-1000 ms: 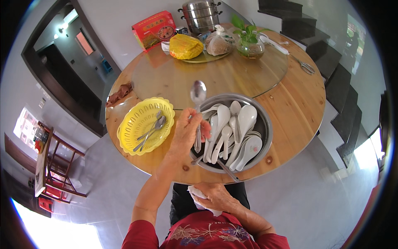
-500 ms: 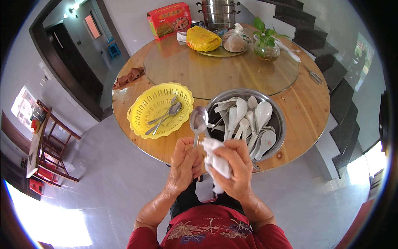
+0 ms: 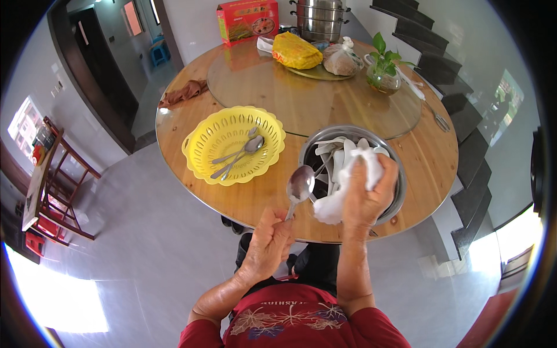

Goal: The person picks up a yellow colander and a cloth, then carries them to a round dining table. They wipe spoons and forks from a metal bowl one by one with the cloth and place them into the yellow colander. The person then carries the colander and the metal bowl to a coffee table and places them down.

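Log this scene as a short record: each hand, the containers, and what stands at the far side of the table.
Left hand: grips a metal spoon by its handle, spoon head upward
Right hand: grips a white cloth, over the steel bowl
Steel bowl contents: white spoons, partly hidden by hand and cloth
Yellow basket: left of the steel bowl, holding metal spoons
Far side of table: red box, steel steamer, yellow bag, tied clear bag, potted plant
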`<state>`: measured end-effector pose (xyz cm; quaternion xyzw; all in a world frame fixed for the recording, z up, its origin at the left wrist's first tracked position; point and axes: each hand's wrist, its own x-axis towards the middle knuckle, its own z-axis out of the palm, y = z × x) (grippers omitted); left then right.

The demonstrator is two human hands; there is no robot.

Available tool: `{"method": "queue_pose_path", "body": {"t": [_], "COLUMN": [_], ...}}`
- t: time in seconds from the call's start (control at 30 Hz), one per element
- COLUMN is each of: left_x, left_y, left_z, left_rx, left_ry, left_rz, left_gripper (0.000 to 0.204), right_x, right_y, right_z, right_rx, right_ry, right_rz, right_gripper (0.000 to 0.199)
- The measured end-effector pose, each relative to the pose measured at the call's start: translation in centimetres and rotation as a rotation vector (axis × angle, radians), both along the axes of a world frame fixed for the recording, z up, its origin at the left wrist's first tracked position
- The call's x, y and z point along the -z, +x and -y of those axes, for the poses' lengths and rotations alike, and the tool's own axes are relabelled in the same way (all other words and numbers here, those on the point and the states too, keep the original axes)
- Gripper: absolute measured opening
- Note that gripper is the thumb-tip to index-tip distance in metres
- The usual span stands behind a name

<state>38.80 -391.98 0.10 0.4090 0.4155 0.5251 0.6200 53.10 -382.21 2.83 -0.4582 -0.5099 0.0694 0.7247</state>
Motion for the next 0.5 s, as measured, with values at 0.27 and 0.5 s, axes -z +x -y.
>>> {"method": "queue_pose_path", "body": {"t": [0.27,0.5], "left_x": [0.1,1.4], "left_y": [0.2,0.9], "left_z": [-0.4,-0.7], "left_rx": [-0.061,-0.178], "left_ry": [0.046,0.263], "left_rz": [-0.007,-0.174], "left_gripper": [0.007,0.014], "right_x": [0.5,1.9], "right_y": [-2.2,-3.1], "right_z": [2.0,2.9], "right_rx": [-0.283,-0.226], "right_ry": [0.142,0.130], "right_rz": [0.533,0.806], "right_gripper": [0.033,0.026]}}
